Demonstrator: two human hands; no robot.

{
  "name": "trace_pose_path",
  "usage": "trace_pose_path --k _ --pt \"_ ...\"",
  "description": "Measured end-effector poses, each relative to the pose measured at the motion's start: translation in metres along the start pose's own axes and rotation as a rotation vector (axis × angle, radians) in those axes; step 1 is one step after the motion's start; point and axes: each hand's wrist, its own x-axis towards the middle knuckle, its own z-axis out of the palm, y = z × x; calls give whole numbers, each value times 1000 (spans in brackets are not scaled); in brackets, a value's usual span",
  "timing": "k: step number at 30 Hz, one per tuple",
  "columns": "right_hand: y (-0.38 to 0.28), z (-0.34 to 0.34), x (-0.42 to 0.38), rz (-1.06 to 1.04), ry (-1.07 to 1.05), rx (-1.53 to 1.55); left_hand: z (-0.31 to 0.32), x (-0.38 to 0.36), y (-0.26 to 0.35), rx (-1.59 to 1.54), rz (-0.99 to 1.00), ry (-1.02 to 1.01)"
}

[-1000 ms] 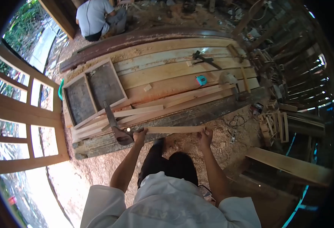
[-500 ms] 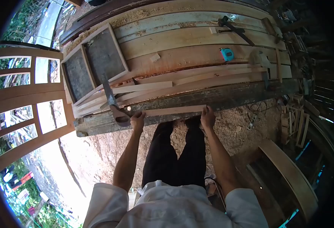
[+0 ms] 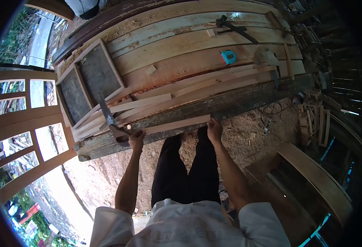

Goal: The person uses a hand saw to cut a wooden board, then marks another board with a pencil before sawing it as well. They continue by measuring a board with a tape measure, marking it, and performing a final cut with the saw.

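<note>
Near frame center, both hands are gripping a wooden strip's ends: left hand [image 3: 136,139], right hand [image 3: 214,126], strip [image 3: 176,124] lying along the tabletop [image 3: 238,105] front edge, handsaw [image 3: 110,119] just left.

Single head-worn view, angled steeply down and forward; workbench [image 3: 197,74] seen toward 12 o'clock, wearer's legs below centre, fisheye edges darkened.

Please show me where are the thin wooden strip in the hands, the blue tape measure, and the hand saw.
Thin pale wooden strip [image 3: 177,124]: head view, middle of its length.
Round blue tape measure [image 3: 228,57]: head view, centre of its case.
Hand saw with dark handle [image 3: 106,114]: head view, on the blade.
</note>
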Motion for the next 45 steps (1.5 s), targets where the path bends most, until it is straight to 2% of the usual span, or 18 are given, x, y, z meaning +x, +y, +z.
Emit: trace_pose_path --k 2,6,8,12,13,16,19,21,24,29,33,35,36,38,39,41,42,45 --pt "14 6 3 -71 58 18 2 3 -5 -38 -22 -5" --pt "57 18 25 -91 -14 56 2 2 1 189 37 34" --pt "36 9 16 -41 -44 83 3 -3 7 157 -11 84" --pt "19 0 16 117 -125 22 -2 7 -10 1 -48 -41" --pt "10 -4 11 68 -89 -92 -5 7 -11 8 -67 -120" --pt "-15 -11 -2 -158 -15 -407 -6 2 -12 307 610 -35" --pt "-24 -16 -6 -489 -61 -642 -17 -9 20 557 845 -226" --pt "-28 -18 1 -658 -121 -755 -12 -1 19 664 878 -258" --pt "-29 -16 19 -739 -213 -833 -7 3 17 690 906 -284" --pt "0 0 37 -729 -205 -836 -2 12 8 708 913 -285" --pt "-17 -3 37 -576 -332 -848 -1 18 5 714 884 -327" --pt "-21 -7 28 -695 -199 -813 -3 17 4 664 876 -316" --pt "-21 -7 23 -751 -131 -791 -2 12 5 566 822 -189" --pt "-19 -2 10 -514 16 -548 -2 -7 6 368 705 58" --pt "-20 0 8 -399 91 -426 -3 -5 1 223 457 6" --pt "-15 -6 5 -157 8 -198 -2 -3 -16 -70 -46 -100" --pt "-11 -8 5 -35 -32 -85 -4 -4 -17 -70 -45 -82" --pt "6 -7 7 -14 -138 106 -3 -5 -18 -84 -46 -51"
